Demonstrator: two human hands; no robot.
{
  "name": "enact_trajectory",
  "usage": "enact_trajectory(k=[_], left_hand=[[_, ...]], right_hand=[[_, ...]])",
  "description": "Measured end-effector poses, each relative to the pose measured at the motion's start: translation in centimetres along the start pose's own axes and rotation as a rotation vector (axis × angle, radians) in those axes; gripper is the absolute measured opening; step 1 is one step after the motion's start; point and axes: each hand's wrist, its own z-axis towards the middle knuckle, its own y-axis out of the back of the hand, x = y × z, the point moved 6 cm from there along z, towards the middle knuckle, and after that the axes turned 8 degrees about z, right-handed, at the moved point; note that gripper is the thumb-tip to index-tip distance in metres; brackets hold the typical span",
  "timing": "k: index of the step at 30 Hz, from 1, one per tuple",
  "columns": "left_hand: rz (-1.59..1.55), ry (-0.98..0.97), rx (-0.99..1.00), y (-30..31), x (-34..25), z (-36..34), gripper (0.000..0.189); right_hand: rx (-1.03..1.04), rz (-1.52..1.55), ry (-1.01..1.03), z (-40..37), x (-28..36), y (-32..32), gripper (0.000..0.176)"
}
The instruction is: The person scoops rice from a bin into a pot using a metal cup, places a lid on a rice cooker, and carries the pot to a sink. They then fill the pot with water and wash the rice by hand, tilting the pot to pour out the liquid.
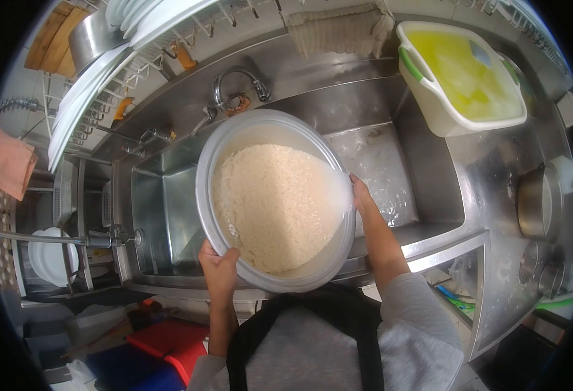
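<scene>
A large round metal pot (pixel 204 174) is held over the divider between two sink basins. Pale grains that look like uncooked rice (pixel 277 208) fill much of it. Cloudy whitish water (pixel 339 189) gathers at the pot's right side, up against the rim, so the pot seems tilted that way. My left hand (pixel 220 266) grips the near left rim, thumb on top. On the opposite side my right hand (pixel 360 193) holds the right rim, its fingers partly hidden behind the pot. Behind the pot stands a curved chrome faucet (pixel 219 88).
The right basin (pixel 430 163) has a wet floor; the left basin (pixel 163 215) lies partly under the pot. A white tub (pixel 452 120) of yellow-green foamy liquid stands at the back right. Metal pots (pixel 535 202) sit on the right counter. A plate rack (pixel 114 88) hangs at upper left.
</scene>
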Motion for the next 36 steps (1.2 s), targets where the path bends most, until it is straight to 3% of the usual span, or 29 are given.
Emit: enact_trajectory(k=[36], left_hand=[[0.046, -0.029, 0.002, -0.9, -0.7, -0.5, 0.028]], right_hand=[[-0.017, -0.075, 0.005, 1.0, -0.2, 0.3, 0.041]])
